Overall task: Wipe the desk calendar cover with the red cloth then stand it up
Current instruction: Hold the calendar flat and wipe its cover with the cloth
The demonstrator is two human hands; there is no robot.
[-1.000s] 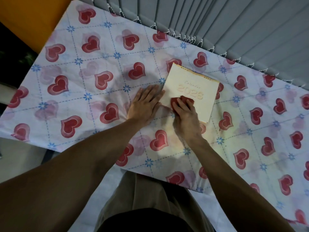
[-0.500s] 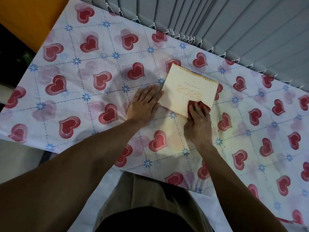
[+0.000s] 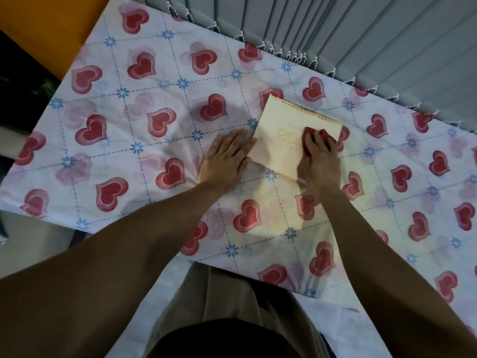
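Versus half a second ago, the right hand [image 3: 318, 158] with the red cloth [image 3: 313, 134] has moved from the near right corner of the desk calendar [image 3: 281, 136] up toward the middle right of its cover, over the embossed year digits; the left hand [image 3: 227, 158] is unchanged. Count: one calendar, one cloth, two hands. The calendar lies flat on the heart-print tablecloth [image 3: 154, 104] covering the surface, spiral binding at its far edge. Right fingers [image 3: 315, 140] are pressed down flat onto the cloth, pinning it against the cover. Left fingers are extended, close together, empty, flat on the tablecloth with tips touching the calendar's left edge. Grey vertical blinds [image 3: 361, 34] run along the far side.
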